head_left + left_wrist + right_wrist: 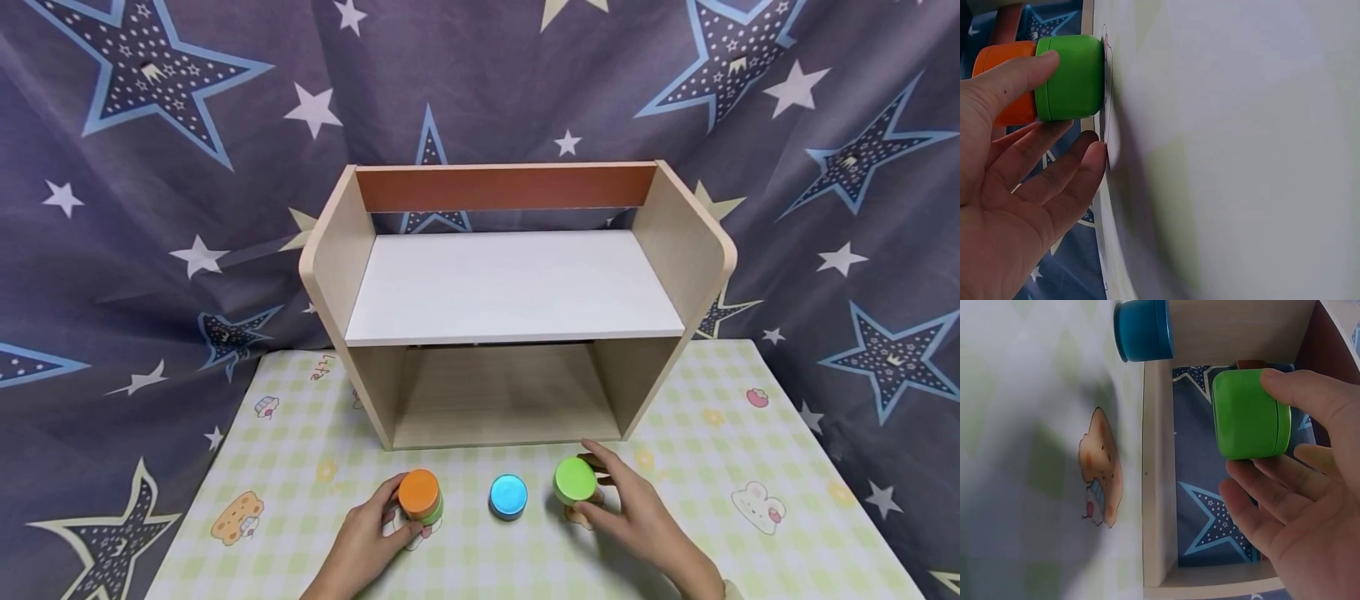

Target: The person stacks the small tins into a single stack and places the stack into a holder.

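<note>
My left hand [365, 533] grips a stack of two small round-cornered jars. The orange jar [419, 492] sits on top of a green jar [1071, 76], whose base is right at the tabletop in the left wrist view. The thumb spans both jars, with fingers on the opposite side. My right hand [633, 508] pinches another green jar [575, 479] between thumb and fingers, held above the table in the right wrist view. Between the hands stands a blue jar [508, 496], upright on the cloth and touched by neither hand.
Behind the jars stands a wooden shelf unit [513, 287] with a white upper board and an open lower compartment [506, 396]. A checked cloth with cartoon prints covers the table [750, 450]. A dark star-patterned curtain [480, 75] hangs around the back and sides.
</note>
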Motion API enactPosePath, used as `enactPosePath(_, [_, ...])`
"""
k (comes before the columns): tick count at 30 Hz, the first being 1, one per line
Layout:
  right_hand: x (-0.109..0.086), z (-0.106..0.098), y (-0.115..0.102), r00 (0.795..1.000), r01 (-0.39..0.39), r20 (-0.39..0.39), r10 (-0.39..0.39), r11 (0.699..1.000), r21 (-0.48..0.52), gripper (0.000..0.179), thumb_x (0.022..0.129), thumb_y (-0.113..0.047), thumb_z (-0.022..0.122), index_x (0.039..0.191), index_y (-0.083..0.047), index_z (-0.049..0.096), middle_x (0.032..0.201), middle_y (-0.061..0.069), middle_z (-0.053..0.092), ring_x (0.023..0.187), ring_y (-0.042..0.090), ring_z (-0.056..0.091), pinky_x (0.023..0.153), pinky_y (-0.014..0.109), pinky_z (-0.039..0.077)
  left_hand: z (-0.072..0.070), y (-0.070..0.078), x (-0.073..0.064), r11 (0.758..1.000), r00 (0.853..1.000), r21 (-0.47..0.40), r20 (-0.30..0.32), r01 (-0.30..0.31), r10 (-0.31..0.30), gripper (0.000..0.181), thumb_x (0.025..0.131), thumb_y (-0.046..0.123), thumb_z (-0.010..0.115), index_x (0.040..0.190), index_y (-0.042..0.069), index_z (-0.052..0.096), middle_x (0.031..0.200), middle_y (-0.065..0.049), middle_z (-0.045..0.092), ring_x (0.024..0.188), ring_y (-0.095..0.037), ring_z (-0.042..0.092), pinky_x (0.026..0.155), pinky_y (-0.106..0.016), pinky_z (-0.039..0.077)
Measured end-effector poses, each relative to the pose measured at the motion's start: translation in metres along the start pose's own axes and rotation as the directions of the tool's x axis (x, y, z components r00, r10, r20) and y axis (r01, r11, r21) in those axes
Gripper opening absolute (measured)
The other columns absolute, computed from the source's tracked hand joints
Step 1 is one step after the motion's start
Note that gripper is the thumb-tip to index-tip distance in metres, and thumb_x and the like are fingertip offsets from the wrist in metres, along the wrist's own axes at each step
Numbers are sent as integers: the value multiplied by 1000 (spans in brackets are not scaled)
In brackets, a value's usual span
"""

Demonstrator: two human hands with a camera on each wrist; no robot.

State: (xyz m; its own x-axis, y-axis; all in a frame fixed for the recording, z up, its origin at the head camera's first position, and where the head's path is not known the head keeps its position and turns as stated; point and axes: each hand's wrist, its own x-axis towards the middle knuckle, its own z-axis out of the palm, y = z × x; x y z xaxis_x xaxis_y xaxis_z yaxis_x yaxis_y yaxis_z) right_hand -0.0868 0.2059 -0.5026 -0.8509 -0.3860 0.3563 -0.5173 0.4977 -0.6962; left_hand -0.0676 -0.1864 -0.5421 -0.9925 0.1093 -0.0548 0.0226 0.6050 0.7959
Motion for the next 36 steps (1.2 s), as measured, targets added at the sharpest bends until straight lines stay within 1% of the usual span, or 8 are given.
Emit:
enactPosePath(5, [4, 0, -4, 999, 43, 2, -43, 999, -20, 87, 80, -10, 86, 153, -11, 38, 133, 5, 61, 116, 22, 62, 86, 44, 58, 0, -1, 1, 1000, 1000, -9, 2, -2, 2, 70, 82, 14, 85, 143, 11, 52, 132, -14, 62, 121, -29, 60, 92, -34, 55])
enactPosePath(9, [7, 0, -7, 999, 53, 12, -52, 998, -27, 86, 81, -13, 86, 153, -11, 38, 135, 2, 60, 114, 20, 63, 87, 45, 57, 0, 0, 0, 1000, 1000, -10, -2, 0, 0, 70, 81, 14, 86, 142, 11, 52, 133, -14, 62, 121, -29, 60, 92, -34, 55])
enactPosePath(13, [10, 1, -11, 997, 66, 30, -66, 998, -16, 85, 82, -13, 85, 152, -8, 38, 134, 6, 60, 112, 19, 63, 87, 46, 57, 0, 1, 0, 1000, 1000, -7, -9, -2, 2, 69, 81, 16, 86, 141, 11, 53, 131, -14, 63, 120, -29, 61, 91, -34, 55])
enactPosePath(18, [15, 3, -15, 992, 119, 33, -118, 993, -14, 87, 80, -9, 86, 153, -11, 37, 133, 7, 61, 110, 19, 64, 86, 47, 57, 1, 1, 1, 1000, 1000, 2, -15, -19, 19, 69, 80, 18, 87, 140, 9, 54, 129, -15, 64, 118, -30, 62, 89, -34, 57])
enactPosePath(22, [19, 5, -19, 986, 162, 31, -161, 987, -14, 88, 80, -9, 86, 153, -12, 37, 134, 4, 60, 111, 19, 63, 86, 43, 58, 1, 1, 1, 1000, 1000, 5, -19, -14, 14, 69, 80, 16, 87, 140, 11, 55, 128, -13, 65, 118, -28, 62, 90, -34, 56])
enactPosePath(26, [24, 6, -23, 980, 192, 43, -192, 981, 6, 86, 82, -9, 85, 153, -9, 36, 136, 5, 58, 113, 21, 62, 87, 43, 57, 1, 0, 1, 1000, 1000, 2, -17, -16, 16, 69, 80, 16, 87, 140, 11, 54, 128, -12, 65, 119, -27, 62, 90, -33, 56])
enactPosePath(34, [31, 8, -26, 975, 211, 57, -212, 977, 26, 81, 84, -11, 83, 150, 1, 37, 135, 9, 58, 116, 23, 60, 85, 44, 58, 1, 0, 1, 1000, 1000, -2, -12, -10, 10, 68, 80, 13, 86, 141, 11, 54, 132, -14, 63, 120, -28, 61, 91, -33, 55])
enactPosePath(36, [34, 8, -27, 974, 215, 59, -217, 976, 30, 81, 84, -11, 83, 150, 1, 37, 135, 10, 59, 116, 22, 60, 84, 43, 58, 1, 0, 0, 1000, 1000, -3, -12, -13, 13, 69, 80, 13, 86, 141, 11, 54, 132, -14, 63, 120, -28, 61, 91, -33, 55])
